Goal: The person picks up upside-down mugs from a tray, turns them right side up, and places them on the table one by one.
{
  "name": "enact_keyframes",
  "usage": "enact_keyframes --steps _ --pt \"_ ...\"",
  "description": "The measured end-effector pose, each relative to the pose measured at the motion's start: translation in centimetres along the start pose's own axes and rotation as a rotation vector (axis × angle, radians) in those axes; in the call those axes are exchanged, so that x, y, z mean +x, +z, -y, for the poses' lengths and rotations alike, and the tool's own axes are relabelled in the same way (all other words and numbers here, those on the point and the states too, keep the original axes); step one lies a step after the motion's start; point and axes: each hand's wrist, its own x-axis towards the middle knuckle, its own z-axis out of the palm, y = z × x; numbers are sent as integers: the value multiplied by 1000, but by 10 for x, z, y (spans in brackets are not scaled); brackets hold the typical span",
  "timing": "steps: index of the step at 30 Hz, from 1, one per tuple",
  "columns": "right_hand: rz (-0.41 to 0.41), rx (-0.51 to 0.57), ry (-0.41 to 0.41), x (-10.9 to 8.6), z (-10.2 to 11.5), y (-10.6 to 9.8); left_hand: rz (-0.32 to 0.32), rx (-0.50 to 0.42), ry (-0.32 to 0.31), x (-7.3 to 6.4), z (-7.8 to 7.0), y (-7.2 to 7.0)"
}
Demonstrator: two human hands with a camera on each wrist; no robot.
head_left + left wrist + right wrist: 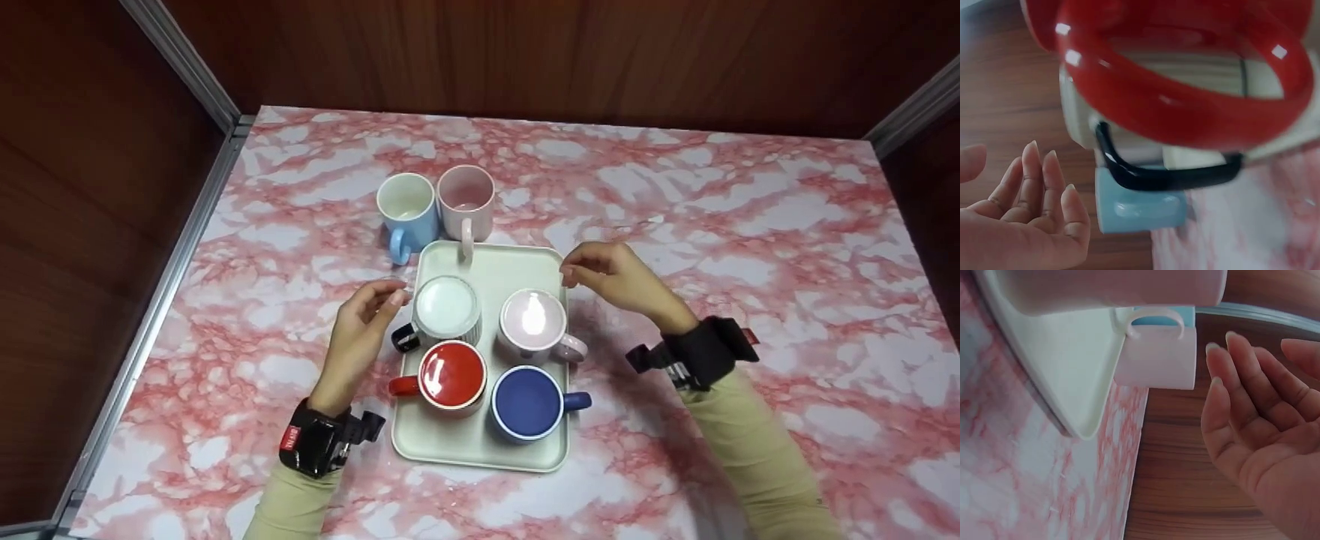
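Head view: your left hand (358, 328), fingers loosely curved, thumb apart, is just left of the black-handled white mug (447, 306), mid-frame. Your right hand (627, 283), likewise curved, is upper right of the pale pink mug (532, 321). Both mugs sit on the cream tray (517, 266).

Marbled tabletop (712, 210) boxed in by dark wood panels, as my feed shows it.
From my end I see red-and-white veining across the top, a reddish-brown back panel (525, 60) beyond its far edge, a darker left panel (82, 225) and a sliver of right panel (926, 187). Silvery metal strips (187, 64) mark both back corners, and a metal rail (151, 322) runs along the tabletop's left side. My right wrist view brings out streaky wood grain; the light leaves the top bright, the panels dim.
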Motion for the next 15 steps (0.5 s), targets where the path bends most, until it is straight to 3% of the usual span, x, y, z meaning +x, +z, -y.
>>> enact_keyframes --steps 4,7,15 --pt "-47 -43 -20 -8 -17 0 92 -2 26 -2 -11 7" --pt "-48 -107 -41 -15 -25 -3 169 50 69 -5 -17 13" --pt "90 -207 -47 -32 -31 -7 339 232 180 -12 -28 28"
